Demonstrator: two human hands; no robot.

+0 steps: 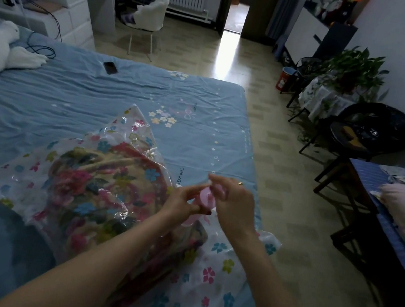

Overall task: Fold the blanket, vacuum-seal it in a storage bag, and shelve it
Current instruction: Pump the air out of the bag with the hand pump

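Lying on the blue bed sheet [97, 97] near its right edge, the clear flower-printed storage bag [213, 271] holds the folded floral blanket [97, 189], while the left hand [182, 201] and right hand [230, 201] both pinch a small pink round cap [206, 199] just above it.

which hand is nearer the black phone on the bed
Left. The left hand is on the phone's side of the pink valve cap, over the storage bag. The right hand is on the cap's far side, toward the bed's edge.
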